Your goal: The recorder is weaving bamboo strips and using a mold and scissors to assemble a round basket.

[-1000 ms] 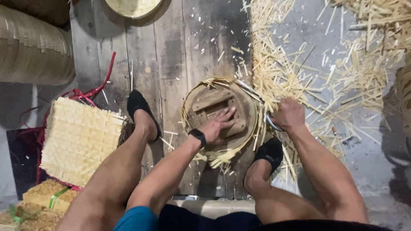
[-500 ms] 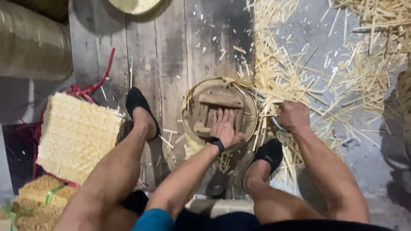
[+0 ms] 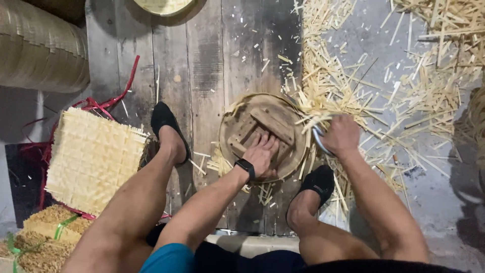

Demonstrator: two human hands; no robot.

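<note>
A round wooden form [image 3: 270, 121] with crossed slats lies on the plank floor between my feet, ringed by woven bamboo strips [image 3: 298, 108]. My left hand [image 3: 261, 153], with a black band at the wrist, presses flat on the form's near side. At the form's right rim my right hand [image 3: 342, 134] is closed around a curved blade-like tool [image 3: 318, 140] amid the projecting strip ends.
Loose bamboo offcuts [image 3: 384, 86] litter the grey floor on the right. A square woven mat [image 3: 91, 159] with red cord lies at left, a large woven roll [image 3: 38, 50] sits top left, and bundled mats [image 3: 40, 237] sit bottom left. My black shoes flank the form.
The form and my hands have shifted slightly; my right hand has moved along the rim towards its upper right. My left hand slid to the form's near side.
</note>
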